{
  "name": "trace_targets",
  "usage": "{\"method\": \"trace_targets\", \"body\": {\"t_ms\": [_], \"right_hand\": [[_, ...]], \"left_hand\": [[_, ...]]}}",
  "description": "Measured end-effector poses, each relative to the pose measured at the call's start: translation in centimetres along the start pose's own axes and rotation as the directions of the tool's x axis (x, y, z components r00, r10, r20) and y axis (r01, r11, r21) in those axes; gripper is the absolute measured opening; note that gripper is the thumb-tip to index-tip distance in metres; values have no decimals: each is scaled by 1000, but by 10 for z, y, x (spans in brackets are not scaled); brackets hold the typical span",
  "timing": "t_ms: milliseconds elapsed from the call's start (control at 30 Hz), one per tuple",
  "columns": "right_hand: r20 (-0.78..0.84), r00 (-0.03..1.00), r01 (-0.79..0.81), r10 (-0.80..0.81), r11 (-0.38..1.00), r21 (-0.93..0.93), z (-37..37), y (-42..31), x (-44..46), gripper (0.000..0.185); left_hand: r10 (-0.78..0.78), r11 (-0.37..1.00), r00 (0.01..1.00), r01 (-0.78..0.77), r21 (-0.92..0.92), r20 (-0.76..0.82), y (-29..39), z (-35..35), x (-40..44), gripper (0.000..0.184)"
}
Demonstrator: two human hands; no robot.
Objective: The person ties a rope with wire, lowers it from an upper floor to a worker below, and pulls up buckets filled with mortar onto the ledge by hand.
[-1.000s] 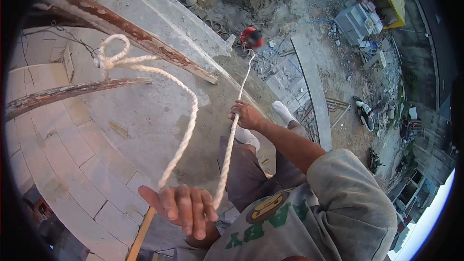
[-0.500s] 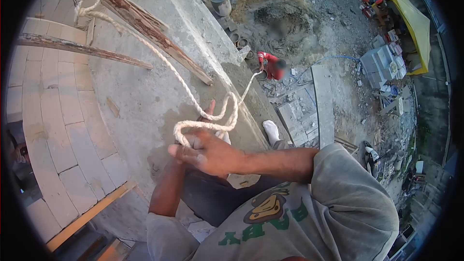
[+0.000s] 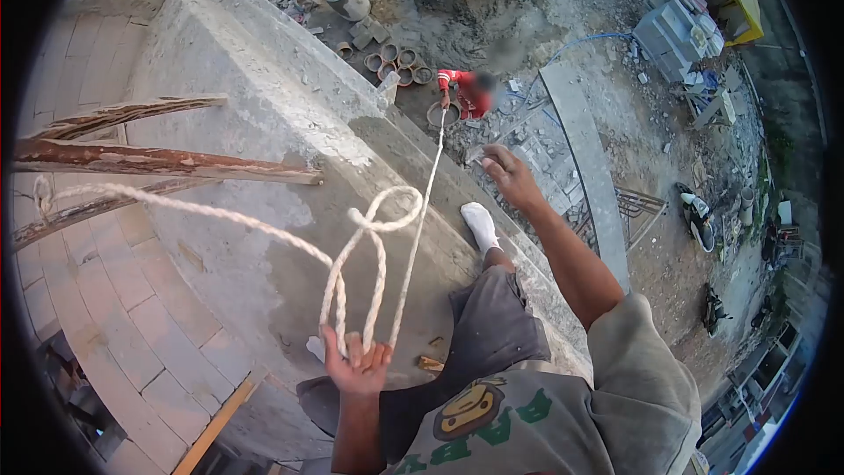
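Note:
The fingers of my left hand [image 3: 356, 368] are curled round the white rope [image 3: 408, 277] low in the middle, with loops of it standing up above the hand. One length runs left to a knotted loop round a wooden pole [image 3: 105, 204]. Another stretches up to a person in red [image 3: 468, 95] below, whose hand is on it near a round bucket [image 3: 444, 114]. My right hand [image 3: 508, 174] is raised out over the ledge's edge, away from the rope, with its fingers apart and slightly bent; no rope shows in it.
My white-socked foot [image 3: 480, 225] is by the concrete ledge's edge [image 3: 413, 149], with a drop beyond. Several buckets [image 3: 389, 53] and a long plank [image 3: 585, 149] lie below. Wooden poles [image 3: 176, 161] jut in from the left over a block wall [image 3: 132, 299].
My hands have moved apart: the right went up and right off the rope, the left went down with the loops. The view has shifted, and several buckets show more fully.

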State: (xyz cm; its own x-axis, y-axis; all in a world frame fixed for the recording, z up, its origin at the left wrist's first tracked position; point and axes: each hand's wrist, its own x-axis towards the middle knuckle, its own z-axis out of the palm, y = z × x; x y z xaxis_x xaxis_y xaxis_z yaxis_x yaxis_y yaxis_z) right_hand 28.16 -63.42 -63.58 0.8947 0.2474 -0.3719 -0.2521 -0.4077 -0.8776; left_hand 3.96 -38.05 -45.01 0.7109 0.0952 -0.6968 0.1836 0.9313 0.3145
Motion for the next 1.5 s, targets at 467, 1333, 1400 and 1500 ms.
{"method": "trace_targets", "body": {"t_ms": [467,1333,1400,1500], "right_hand": [[373,925,180,70,784,-595,267,325,146,35],[275,842,465,-464,883,66,-17,-283,-133,36],[429,683,573,-592,798,188,-47,-315,-151,34],[26,526,811,-850,511,285,-68,-255,-152,50]], "left_hand": [[451,876,494,-83,476,-743,81,-86,-36,63],[183,546,977,-193,815,108,-137,101,209,52],[139,845,990,-139,517,41,-111,145,176,40],[247,824,968,-185,535,-45,-105,194,87,41]]}}
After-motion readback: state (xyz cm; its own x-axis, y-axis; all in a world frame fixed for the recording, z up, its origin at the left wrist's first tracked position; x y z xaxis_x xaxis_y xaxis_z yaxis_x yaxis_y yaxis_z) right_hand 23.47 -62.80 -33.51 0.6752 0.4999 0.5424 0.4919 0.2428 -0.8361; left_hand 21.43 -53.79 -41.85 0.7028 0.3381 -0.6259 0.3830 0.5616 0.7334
